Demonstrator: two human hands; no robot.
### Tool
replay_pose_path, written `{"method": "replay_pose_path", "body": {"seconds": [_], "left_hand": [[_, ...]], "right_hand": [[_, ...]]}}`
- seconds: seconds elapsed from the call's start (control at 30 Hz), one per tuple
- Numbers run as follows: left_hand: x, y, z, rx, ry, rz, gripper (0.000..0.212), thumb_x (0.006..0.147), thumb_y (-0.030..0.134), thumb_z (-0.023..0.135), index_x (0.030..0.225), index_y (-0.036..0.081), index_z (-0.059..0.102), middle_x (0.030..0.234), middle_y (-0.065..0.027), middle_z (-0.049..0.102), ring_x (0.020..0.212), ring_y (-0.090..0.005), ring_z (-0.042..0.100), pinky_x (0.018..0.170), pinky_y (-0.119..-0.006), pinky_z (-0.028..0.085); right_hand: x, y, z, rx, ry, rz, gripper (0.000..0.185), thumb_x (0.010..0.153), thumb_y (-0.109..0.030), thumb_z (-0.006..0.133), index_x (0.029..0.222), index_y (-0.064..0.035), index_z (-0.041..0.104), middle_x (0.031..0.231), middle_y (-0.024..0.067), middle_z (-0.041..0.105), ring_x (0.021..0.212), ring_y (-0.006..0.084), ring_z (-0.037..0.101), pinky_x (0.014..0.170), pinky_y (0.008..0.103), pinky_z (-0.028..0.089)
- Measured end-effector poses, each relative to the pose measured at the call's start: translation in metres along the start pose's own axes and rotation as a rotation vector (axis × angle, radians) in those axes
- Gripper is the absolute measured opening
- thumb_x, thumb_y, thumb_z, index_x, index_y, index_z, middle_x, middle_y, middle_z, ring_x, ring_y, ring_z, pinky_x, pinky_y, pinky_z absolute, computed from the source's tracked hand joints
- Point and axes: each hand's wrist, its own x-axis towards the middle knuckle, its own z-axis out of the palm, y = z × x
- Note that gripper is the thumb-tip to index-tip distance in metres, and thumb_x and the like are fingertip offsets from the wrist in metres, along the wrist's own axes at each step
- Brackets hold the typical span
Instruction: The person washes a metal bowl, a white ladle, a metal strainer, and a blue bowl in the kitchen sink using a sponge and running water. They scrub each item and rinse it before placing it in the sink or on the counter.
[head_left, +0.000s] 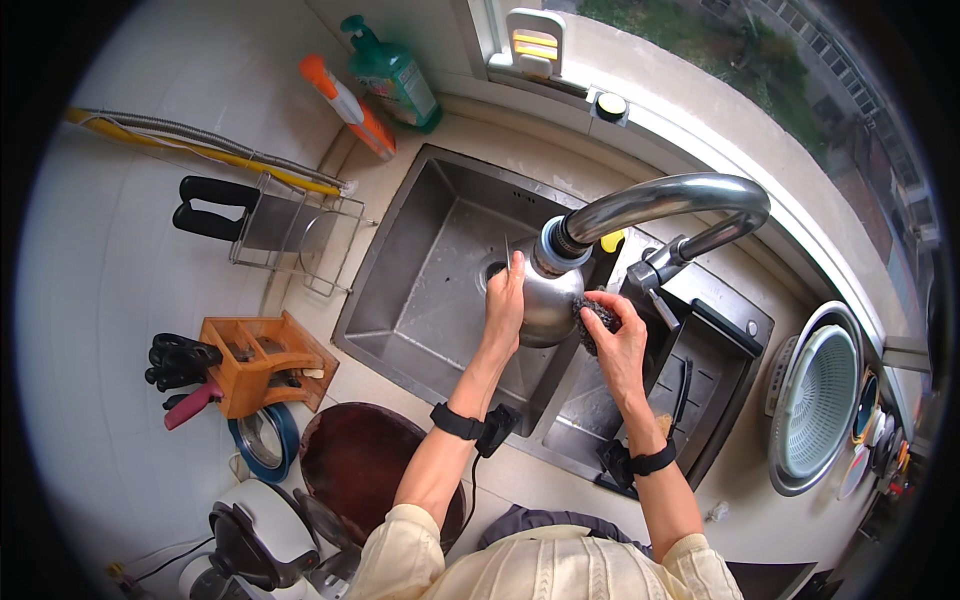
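My left hand (504, 307) grips a rounded stainless-steel vessel (553, 307) at its left side, above the sink. Its thin edge shows by my thumb; whether it is a bowl or a ladle I cannot tell. In my right hand (622, 341) is a dark steel-wool scourer (586, 324), pressed to the vessel's right side. The nozzle of the arched chrome faucet (667, 196) hangs right over the vessel and hides its upper part. Beneath lies the large basin of the steel sink (427, 262), its drain partly covered by my left hand.
A wire rack (330, 283) with a black-handled cleaver and a wooden knife block (247, 375) stand left. Behind the basin are a green pump bottle (394, 82) and an orange bottle (367, 127). A round dark board (367, 457) lies front left; a colander (817, 405) sits right.
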Motion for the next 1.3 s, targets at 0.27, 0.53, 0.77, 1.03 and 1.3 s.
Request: {"method": "replay_pose_path", "body": {"seconds": [0.27, 0.53, 0.77, 1.03, 1.3], "left_hand": [[0.007, 0.029, 0.028, -0.046, -0.086, 0.057, 0.023, 0.087, 0.013, 0.062, 0.107, 0.0, 0.063, 0.097, -0.001, 0.065, 0.086, -0.0078, 0.058, 0.079, -0.025, 0.046], [0.007, 0.039, 0.042, -0.127, -0.127, 0.101, 0.038, 0.071, -0.004, 0.076, 0.107, 0.002, 0.064, 0.101, -0.0043, 0.067, 0.092, -0.0132, 0.063, 0.086, -0.029, 0.049], [0.002, 0.047, 0.046, -0.045, 0.005, 0.098, 0.029, 0.073, 0.0, 0.073, 0.101, 0.001, 0.064, 0.096, -0.0036, 0.066, 0.093, -0.013, 0.063, 0.087, -0.029, 0.048], [-0.005, 0.041, 0.044, -0.189, -0.08, 0.04, 0.028, 0.094, 0.016, 0.049, 0.116, 0.001, 0.057, 0.11, -0.0035, 0.061, 0.101, -0.0111, 0.057, 0.091, -0.028, 0.043], [-0.006, 0.016, 0.035, -0.141, 0.036, 0.062, 0.032, 0.095, 0.012, 0.044, 0.123, 0.0, 0.051, 0.116, -0.0067, 0.059, 0.107, -0.014, 0.054, 0.096, -0.029, 0.04]], "right_hand": [[-0.037, -0.003, -0.052, -0.112, -0.053, 0.13, 0.021, 0.081, -0.009, 0.069, 0.101, -0.0035, 0.068, 0.089, 0.005, 0.063, 0.076, 0.0126, 0.059, 0.07, 0.0254, 0.046], [-0.039, 0.001, -0.051, -0.008, -0.011, 0.147, 0.022, 0.081, -0.008, 0.069, 0.102, -0.0022, 0.067, 0.09, 0.0064, 0.065, 0.08, 0.0133, 0.061, 0.074, 0.0261, 0.048], [-0.028, -0.008, -0.032, 0.057, 0.033, 0.088, 0.023, 0.082, -0.01, 0.068, 0.102, 0.0003, 0.063, 0.085, 0.0057, 0.065, 0.076, 0.0113, 0.059, 0.071, 0.0255, 0.048], [0.019, -0.021, 0.006, -0.116, 0.119, -0.336, 0.014, 0.077, -0.003, 0.07, 0.09, -0.0019, 0.064, 0.084, 0.0098, 0.06, 0.074, 0.0224, 0.06, 0.068, 0.0301, 0.047], [0.043, -0.012, 0.025, -0.176, 0.075, -0.258, 0.012, 0.076, -0.007, 0.071, 0.087, -0.0026, 0.067, 0.079, 0.0112, 0.057, 0.073, 0.0267, 0.06, 0.065, 0.0347, 0.046]]}}
